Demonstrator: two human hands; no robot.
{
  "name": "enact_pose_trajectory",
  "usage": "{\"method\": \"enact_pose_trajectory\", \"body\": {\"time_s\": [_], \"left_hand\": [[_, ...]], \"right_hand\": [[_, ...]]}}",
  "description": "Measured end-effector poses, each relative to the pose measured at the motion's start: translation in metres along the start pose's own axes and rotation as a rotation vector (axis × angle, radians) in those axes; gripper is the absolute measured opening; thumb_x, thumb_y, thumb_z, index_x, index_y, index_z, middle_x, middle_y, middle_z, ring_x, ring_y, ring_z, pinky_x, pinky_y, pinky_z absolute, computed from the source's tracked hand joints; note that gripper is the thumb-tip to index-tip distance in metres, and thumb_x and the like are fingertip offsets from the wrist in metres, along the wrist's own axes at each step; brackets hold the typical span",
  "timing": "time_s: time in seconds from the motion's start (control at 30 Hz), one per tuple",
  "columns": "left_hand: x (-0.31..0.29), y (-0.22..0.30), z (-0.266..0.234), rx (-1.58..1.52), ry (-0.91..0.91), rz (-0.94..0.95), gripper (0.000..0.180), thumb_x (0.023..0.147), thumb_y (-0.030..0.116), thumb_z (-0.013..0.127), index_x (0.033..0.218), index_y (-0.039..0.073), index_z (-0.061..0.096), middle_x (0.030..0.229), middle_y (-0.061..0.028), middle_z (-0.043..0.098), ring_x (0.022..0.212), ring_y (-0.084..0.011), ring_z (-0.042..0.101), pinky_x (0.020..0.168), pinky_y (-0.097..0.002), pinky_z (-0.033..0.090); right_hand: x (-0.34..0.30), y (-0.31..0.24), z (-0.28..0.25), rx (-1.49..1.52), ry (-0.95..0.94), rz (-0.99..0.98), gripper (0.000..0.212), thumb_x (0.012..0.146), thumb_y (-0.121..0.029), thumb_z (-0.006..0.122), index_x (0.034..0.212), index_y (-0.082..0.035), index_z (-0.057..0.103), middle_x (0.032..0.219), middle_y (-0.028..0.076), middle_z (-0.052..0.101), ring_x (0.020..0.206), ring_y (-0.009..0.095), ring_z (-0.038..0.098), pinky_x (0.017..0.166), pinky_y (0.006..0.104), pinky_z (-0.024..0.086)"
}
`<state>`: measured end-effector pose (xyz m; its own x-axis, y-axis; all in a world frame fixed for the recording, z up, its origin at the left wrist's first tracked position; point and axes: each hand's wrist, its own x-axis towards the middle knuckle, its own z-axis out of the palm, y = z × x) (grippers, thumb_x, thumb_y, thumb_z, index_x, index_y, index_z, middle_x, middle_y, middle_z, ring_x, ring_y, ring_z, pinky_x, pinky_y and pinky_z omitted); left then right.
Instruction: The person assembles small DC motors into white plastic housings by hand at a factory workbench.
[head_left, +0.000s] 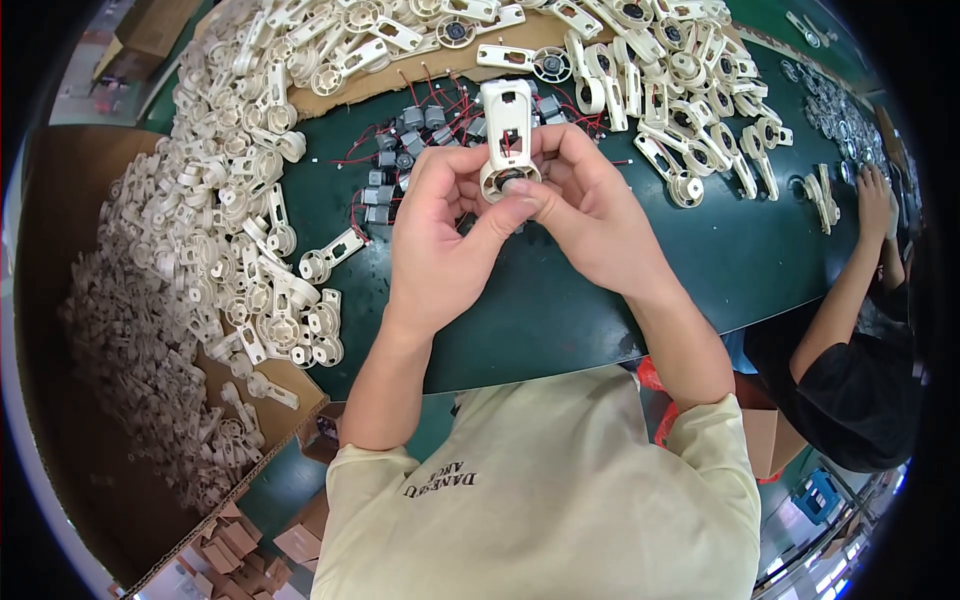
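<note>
Above the table I hold a cream plastic housing (508,108) with a long flat handle and a ring-shaped end, the ring toward me. A dark round part (508,181) sits inside the ring, and a bit of red wire shows in the handle's cut-out. My left hand (440,230) is closed around the left side, its thumb at the ring. From the right, my right hand (600,225) grips the same housing, its thumb pressing at the dark part. Just beyond my hands lie several small grey motors (378,195) with red wires, partly hidden by my fingers.
Cream housings lie heaped on the left (225,200) and along the table's far side. More fill a large cardboard box (60,300) at left. At far right, another person's arm (845,270) reaches toward clear round parts (835,110). The green table's (480,340) near edge runs before me.
</note>
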<state>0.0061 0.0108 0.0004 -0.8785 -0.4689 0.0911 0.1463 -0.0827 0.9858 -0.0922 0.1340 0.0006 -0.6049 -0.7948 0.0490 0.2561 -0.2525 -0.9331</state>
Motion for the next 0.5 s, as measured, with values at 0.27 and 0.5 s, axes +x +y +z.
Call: {"method": "enact_pose_trajectory", "body": {"time_s": [0.27, 0.5], "left_hand": [[-0.004, -0.005, -0.007, 0.268, 0.058, 0.158, 0.032, 0.082, 0.014, 0.079, 0.101, 0.002, 0.058, 0.089, -0.0027, 0.051, 0.062, -0.0072, 0.044, 0.054, -0.0232, 0.038], [0.011, 0.014, -0.011, 0.313, 0.079, 0.098, 0.033, 0.085, 0.009, 0.073, 0.113, 0.001, 0.06, 0.101, -0.0081, 0.055, 0.072, -0.0128, 0.06, 0.063, -0.0249, 0.049]], "right_hand": [[0.0, 0.007, 0.009, -0.193, -0.012, -0.051, 0.024, 0.094, 0.005, 0.054, 0.117, 0.0, 0.048, 0.105, 0.008, 0.059, 0.095, 0.012, 0.06, 0.082, 0.0267, 0.051], [0.013, -0.011, -0.038, -0.342, 0.236, -0.074, 0.029, 0.095, -0.006, 0.062, 0.12, 0.0, 0.051, 0.102, 0.008, 0.065, 0.089, 0.009, 0.059, 0.079, 0.0239, 0.048]]}}
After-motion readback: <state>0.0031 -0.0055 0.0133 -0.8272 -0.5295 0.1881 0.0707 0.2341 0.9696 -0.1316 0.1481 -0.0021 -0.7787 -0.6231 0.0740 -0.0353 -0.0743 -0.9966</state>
